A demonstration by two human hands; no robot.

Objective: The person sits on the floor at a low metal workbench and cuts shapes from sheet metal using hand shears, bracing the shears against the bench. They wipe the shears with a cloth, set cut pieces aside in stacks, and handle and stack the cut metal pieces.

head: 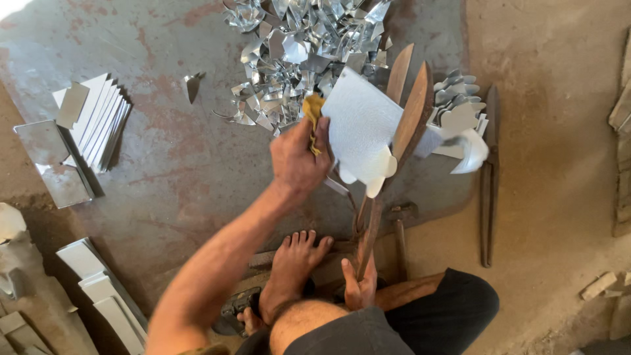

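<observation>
left hand [299, 161] raised, fingers pinched, right hand [359, 286] gripping low

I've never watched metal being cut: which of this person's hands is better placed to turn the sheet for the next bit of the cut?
The left hand, probably. It already grips the metal sheet through a yellow cloth, between the shear blades. The right hand is low on the shear handle.

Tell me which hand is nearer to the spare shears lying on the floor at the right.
Right. The right hand grips the handle of the big shears, nearer the spare shears; the left hand holds the metal sheet farther off.
</observation>
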